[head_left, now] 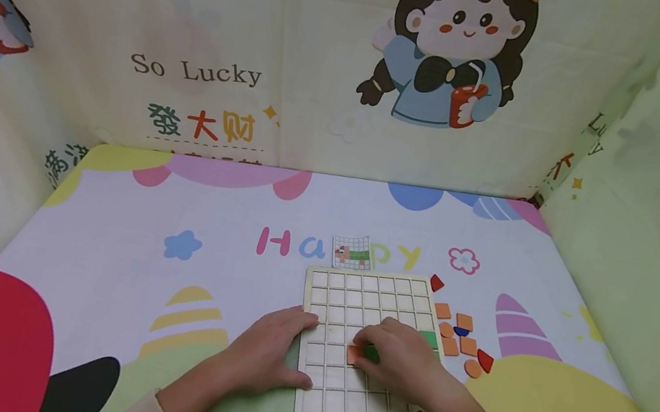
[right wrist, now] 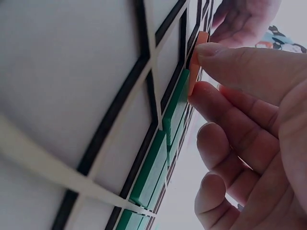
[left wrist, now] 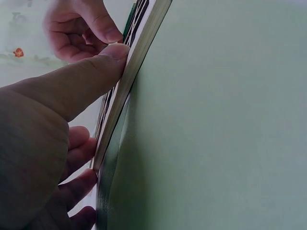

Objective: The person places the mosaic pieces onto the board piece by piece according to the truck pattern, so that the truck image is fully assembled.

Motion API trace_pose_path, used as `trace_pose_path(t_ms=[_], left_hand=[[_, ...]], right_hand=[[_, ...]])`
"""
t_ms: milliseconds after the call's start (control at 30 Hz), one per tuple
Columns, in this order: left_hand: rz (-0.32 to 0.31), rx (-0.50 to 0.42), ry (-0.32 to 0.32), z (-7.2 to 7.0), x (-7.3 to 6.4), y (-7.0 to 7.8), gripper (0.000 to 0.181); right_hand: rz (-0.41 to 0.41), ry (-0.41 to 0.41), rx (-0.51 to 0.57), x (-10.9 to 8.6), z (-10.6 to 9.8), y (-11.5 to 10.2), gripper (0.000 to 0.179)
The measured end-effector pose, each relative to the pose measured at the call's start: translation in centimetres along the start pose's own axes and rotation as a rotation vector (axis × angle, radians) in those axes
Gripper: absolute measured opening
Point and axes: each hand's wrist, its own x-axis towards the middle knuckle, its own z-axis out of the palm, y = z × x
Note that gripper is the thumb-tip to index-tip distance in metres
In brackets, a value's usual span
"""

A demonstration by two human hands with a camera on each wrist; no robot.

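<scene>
A wooden grid board [head_left: 323,411] with square cells lies flat on the table. My left hand [head_left: 268,350] rests along its left edge, thumb and fingertips touching the frame; the left wrist view shows the thumb on the board's rim [left wrist: 125,91]. Over the middle cells, my right hand [head_left: 405,359] pinches an orange square tile [right wrist: 197,57] between thumb and index finger, the tile tilted at a cell. Beside it, green tiles [right wrist: 151,167] sit in a row of cells, partly hidden by the right hand in the head view; one green tile [head_left: 429,339] shows near the right edge.
Right of the board lie loose orange squares [head_left: 464,322], orange discs [head_left: 473,368], red pieces [head_left: 484,361] and a blue piece [head_left: 461,331]. A small pattern card [head_left: 352,253] touches or nearly touches the board's back edge. Printed cloth walls [head_left: 324,50] stand behind and at both sides.
</scene>
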Motion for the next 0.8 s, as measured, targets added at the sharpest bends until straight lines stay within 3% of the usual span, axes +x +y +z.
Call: trace_pose_path(t_ms=[600,800], left_hand=[[-0.01,0.0,-0.008,0.22,0.1,-0.09,0.076],[0.0,0.002,0.007,0.22,0.03,-0.08,0.076]], right_hand=[[0.015,0.019,-0.011,0.0,0.2,-0.01,0.018],[0.087,-0.004,0.031,-0.5,-0.42,0.19,0.026]])
